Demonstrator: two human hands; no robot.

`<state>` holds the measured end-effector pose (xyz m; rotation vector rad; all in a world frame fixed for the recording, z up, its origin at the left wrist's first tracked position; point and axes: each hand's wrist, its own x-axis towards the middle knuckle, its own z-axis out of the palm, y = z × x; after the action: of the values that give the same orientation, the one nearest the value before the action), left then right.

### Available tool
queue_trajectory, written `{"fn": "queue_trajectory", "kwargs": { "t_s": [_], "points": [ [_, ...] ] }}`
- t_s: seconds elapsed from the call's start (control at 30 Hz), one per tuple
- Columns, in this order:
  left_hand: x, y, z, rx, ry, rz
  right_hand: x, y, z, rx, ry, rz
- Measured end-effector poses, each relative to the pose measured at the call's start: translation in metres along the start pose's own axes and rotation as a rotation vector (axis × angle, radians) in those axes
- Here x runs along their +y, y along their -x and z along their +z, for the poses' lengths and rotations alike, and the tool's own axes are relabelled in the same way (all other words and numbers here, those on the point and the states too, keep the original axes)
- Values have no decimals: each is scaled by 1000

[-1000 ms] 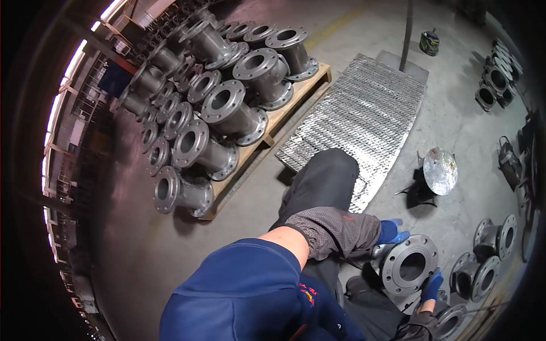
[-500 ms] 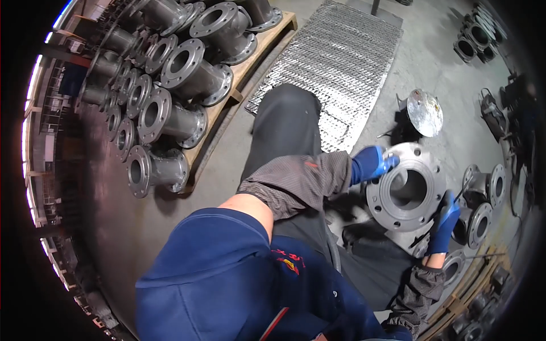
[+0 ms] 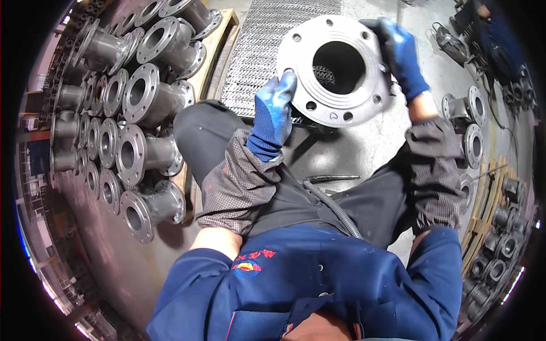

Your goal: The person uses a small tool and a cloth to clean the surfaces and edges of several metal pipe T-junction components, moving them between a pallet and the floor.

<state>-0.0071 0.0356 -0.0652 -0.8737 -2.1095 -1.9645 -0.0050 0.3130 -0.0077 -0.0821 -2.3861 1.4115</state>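
The flanged pipe [image 3: 333, 104] hides its own far end and some fingers of the left hand [image 3: 274, 105] at its eight o'clock. The stacked pipes [image 3: 157, 101] at eleven o'clock and the grated counter [image 3: 250, 62] at twelve are cut off above. Dark fittings [image 3: 482, 294] around four o'clock blur together.

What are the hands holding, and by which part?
A grey flanged pipe piece: left hand on the left edge of its front flange; right hand at the right side, exact contact hidden.
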Motion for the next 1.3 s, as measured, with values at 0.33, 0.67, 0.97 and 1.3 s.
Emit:
{"fn": "queue_trajectory", "kwargs": {
  "t_s": [0.33, 0.67, 0.97, 1.3],
  "points": [
    [18, -9, -19, 131, 891, -729, -6, -19, 77, -60, -196, 240],
    [38, -1, -28, -102, 982, -938, -39, -21, 68, -189, -434, 388],
    [72, -65, -99, -115, 51, -316, 14, -9, 64, -148, -550, 503],
    [-47, -134, -166, 46, -18, -681, -27, 2, 51, -277, -312, 507]
  ]
}}
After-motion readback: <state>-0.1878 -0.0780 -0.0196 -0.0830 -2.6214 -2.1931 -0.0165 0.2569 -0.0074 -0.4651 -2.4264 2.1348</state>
